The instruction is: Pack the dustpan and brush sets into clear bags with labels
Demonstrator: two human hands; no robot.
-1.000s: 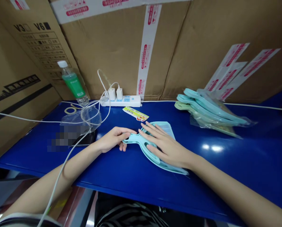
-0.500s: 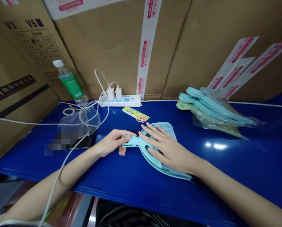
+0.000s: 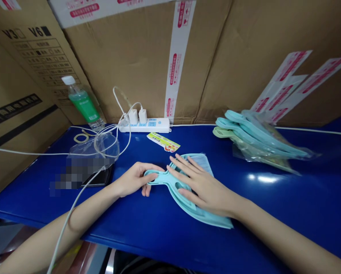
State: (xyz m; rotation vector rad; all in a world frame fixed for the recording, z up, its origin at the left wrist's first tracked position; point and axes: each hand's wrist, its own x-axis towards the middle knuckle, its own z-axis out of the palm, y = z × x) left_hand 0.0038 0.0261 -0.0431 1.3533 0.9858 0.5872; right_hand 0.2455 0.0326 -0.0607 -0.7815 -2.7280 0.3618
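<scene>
A light teal plastic dustpan-like piece [image 3: 200, 213] lies flat on the blue table [image 3: 159, 232], its looped handle pointing left. My left hand [image 3: 134, 179] is curled around the end of that handle, fingers closed on it. My right hand [image 3: 203, 186] lies flat on top of the piece with fingers stretched out and spread, pressing it to the table.
A stack of bagged teal and green pieces [image 3: 258, 139] lies at the back right. A white power strip [image 3: 147, 125] with chargers, a green-labelled bottle [image 3: 83, 102], a small printed label [image 3: 164, 142], a clear bag [image 3: 98, 146], a dark phone [image 3: 97, 179] and white cables lie left. Cardboard boxes [image 3: 136, 61] wall the back.
The hands and the teal piece keep their pose; only the camera view has shifted slightly, so everything sits a little lower in the frame.
</scene>
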